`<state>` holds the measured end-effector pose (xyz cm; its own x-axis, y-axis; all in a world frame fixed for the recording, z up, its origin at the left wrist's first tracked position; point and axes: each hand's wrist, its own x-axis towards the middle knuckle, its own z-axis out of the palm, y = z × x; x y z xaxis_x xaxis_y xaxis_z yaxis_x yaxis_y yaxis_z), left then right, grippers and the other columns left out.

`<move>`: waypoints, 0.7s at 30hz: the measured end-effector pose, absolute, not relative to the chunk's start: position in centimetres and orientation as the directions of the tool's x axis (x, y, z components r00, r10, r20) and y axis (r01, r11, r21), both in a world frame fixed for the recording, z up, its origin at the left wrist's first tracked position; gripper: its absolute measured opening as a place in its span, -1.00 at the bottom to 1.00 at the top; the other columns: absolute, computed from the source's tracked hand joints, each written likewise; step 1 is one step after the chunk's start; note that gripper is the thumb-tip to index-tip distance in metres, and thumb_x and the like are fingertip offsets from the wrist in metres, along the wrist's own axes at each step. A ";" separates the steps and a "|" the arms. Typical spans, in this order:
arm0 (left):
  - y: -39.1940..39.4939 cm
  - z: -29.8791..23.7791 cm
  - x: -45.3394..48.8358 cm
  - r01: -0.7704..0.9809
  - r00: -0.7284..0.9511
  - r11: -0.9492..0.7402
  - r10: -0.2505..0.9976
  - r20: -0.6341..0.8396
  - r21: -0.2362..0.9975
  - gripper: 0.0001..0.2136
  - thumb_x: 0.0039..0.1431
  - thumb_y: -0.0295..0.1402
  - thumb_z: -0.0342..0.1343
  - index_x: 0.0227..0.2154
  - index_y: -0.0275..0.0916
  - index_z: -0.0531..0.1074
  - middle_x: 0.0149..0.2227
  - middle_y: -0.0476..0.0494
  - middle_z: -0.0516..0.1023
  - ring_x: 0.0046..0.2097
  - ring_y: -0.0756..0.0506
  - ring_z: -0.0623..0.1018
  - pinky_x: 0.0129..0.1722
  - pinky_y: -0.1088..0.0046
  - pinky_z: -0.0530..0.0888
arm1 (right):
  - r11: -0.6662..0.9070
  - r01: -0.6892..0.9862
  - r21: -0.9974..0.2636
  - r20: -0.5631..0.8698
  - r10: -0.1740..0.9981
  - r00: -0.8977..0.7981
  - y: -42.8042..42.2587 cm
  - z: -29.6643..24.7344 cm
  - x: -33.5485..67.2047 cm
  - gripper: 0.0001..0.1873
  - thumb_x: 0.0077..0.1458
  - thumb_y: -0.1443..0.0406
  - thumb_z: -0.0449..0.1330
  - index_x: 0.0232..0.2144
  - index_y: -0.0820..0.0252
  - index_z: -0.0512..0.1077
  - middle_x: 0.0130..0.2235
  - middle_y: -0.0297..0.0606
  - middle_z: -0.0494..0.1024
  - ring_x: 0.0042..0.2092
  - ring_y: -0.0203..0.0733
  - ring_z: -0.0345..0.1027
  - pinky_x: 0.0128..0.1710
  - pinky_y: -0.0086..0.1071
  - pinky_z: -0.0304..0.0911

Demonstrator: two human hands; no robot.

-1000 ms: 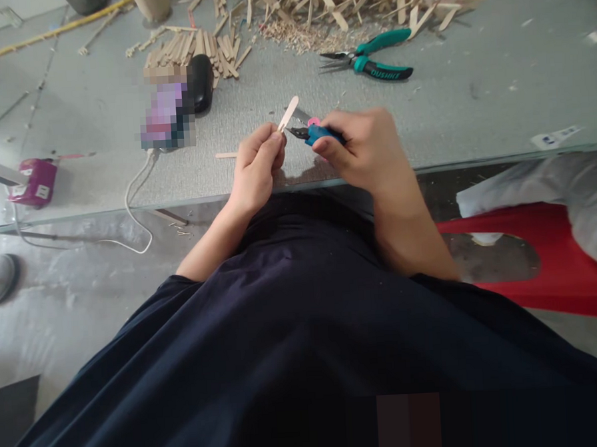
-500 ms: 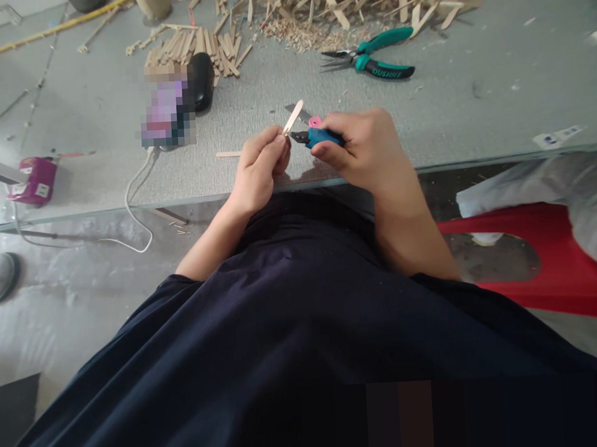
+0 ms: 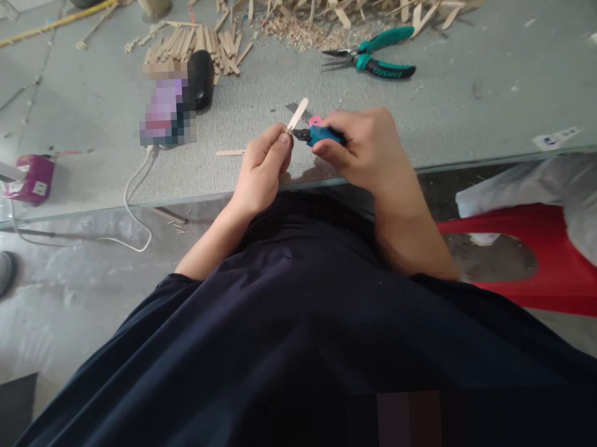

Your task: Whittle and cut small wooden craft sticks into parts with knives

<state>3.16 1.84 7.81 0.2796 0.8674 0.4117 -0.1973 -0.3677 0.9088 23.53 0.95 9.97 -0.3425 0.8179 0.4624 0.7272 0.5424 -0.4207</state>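
Near the table's front edge, my left hand (image 3: 264, 164) is closed and pinches a wooden popsicle stick (image 3: 299, 113), whose rounded end points up and to the right. My right hand (image 3: 367, 143) wraps round blue-handled cutting pliers (image 3: 325, 137). Their dark jaws meet the stick close to my left fingertips; whether they bite into it is too small to tell. Just beyond the jaws lies a pink thing with a flat grey blade (image 3: 300, 111), partly covered by the stick and my right hand. Another popsicle stick (image 3: 230, 153) lies on the table, its right end behind my left hand.
Green-handled long-nose pliers (image 3: 372, 56) lie open beyond my hands. Farther back are heaped sticks (image 3: 337, 4), wood chips (image 3: 298, 33) and cut stick pieces (image 3: 184, 44). A blurred-out phone (image 3: 165, 110) with a cable and a black case (image 3: 202, 80) sit left. A red stool (image 3: 555, 253) stands right.
The stick and my left hand have shifted slightly to the right. The pliers' jaws have moved a little the same way and stay against the stick.
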 end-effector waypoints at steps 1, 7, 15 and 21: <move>1.9 7.7 3.2 -0.196 0.255 -0.377 0.872 0.419 0.905 -0.46 0.37 0.14 0.15 -0.54 -0.16 0.24 -0.58 0.10 0.10 -0.51 0.06 0.16 -0.47 0.42 0.14 | 0.541 0.732 -0.413 0.467 0.816 -0.340 0.9 10.0 23.5 -0.08 0.25 -0.49 -0.29 -0.36 0.08 0.43 -0.48 -0.25 0.31 -0.41 -0.13 0.21 -0.33 -0.20 -0.03; 2.2 7.4 3.4 -0.189 0.156 -0.388 0.895 0.417 0.902 -0.46 0.38 0.13 0.14 -0.54 -0.16 0.20 -0.56 0.10 0.05 -0.52 0.08 0.14 -0.48 0.47 0.10 | 0.546 0.674 -0.497 0.517 0.810 -0.276 0.4 9.8 23.7 -0.16 0.26 -0.48 -0.20 -0.35 0.04 0.40 -0.47 -0.25 0.36 -0.41 -0.14 0.21 -0.32 -0.19 0.05; 2.2 8.3 3.1 -0.102 0.264 -0.367 0.886 0.381 0.925 -0.65 0.37 -0.24 0.15 -0.55 -0.19 0.37 -0.58 0.07 0.18 -0.47 0.07 0.21 -0.42 0.45 0.16 | 0.594 0.667 -0.451 0.676 0.715 -0.180 0.7 9.7 23.1 -0.36 0.24 -0.38 0.09 -0.10 -0.03 0.47 -0.22 -0.19 0.60 -0.22 0.00 0.48 -0.14 -0.08 0.34; 1.8 8.8 2.5 -0.131 0.373 -0.350 0.850 0.373 0.928 -0.70 0.33 -0.28 0.18 -0.54 -0.21 0.49 -0.59 0.07 0.26 -0.50 0.09 0.19 -0.43 0.44 0.12 | 0.649 0.691 -0.318 0.684 0.662 -0.307 1.3 9.9 23.0 -0.40 0.40 -0.22 -0.02 0.00 -0.04 0.62 -0.07 -0.07 0.65 -0.06 0.11 0.51 -0.07 0.00 0.32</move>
<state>2.51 1.81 8.83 0.3725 0.8498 0.3728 -0.1308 -0.3497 0.9277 23.05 1.30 9.86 -0.3068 0.6622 0.6837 0.6910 0.6490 -0.3184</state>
